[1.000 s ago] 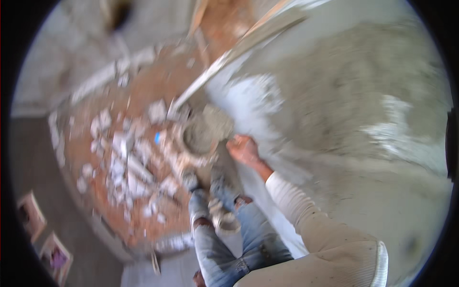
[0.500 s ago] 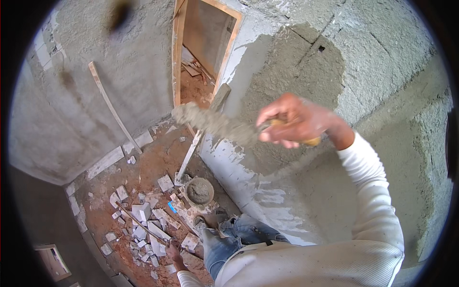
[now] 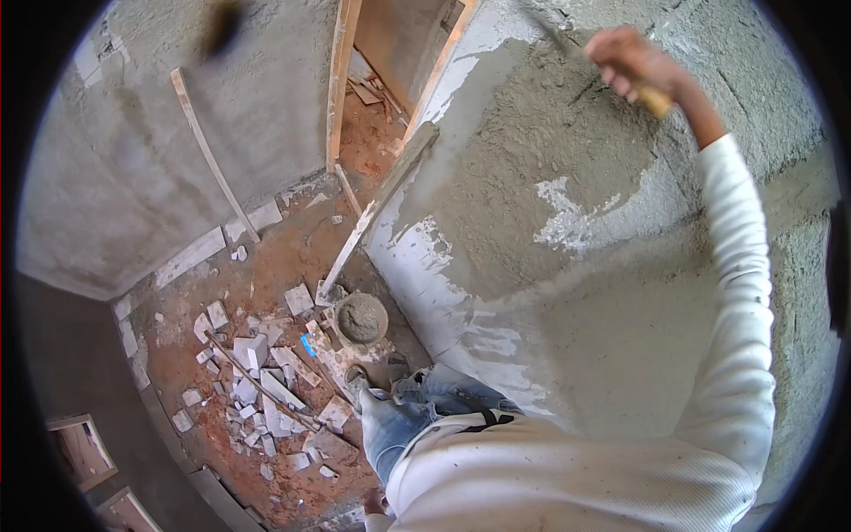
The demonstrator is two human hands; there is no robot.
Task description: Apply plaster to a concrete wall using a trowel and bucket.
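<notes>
My right hand [image 3: 631, 64] is raised at the upper right, closed round the yellow handle of a trowel [image 3: 656, 101]. The trowel's thin blade points up and left, seen nearly edge-on and blurred, close to the wall. Below it, a rough patch of wet grey mortar [image 3: 532, 151] covers part of the wall [image 3: 594, 217], with a paler bare strip showing at its lower right. My left hand [image 3: 374, 502] hangs low beside my hip at the bottom edge; its fingers are hidden. On the floor by my feet, a round bucket [image 3: 385, 330] holds mortar.
Broken blocks and rubble [image 3: 253, 355] lie left of my feet, with a long stick [image 3: 248, 377] across them. A plank [image 3: 377, 217] leans against the wall near a wooden door frame [image 3: 339, 97]. Another thin board [image 3: 208, 151] leans on the left wall.
My right hand has moved up and right with the trowel. Its blade carried a load of mortar before; fresh mortar now covers more of the wall. My left hand has drawn back toward my hip.
</notes>
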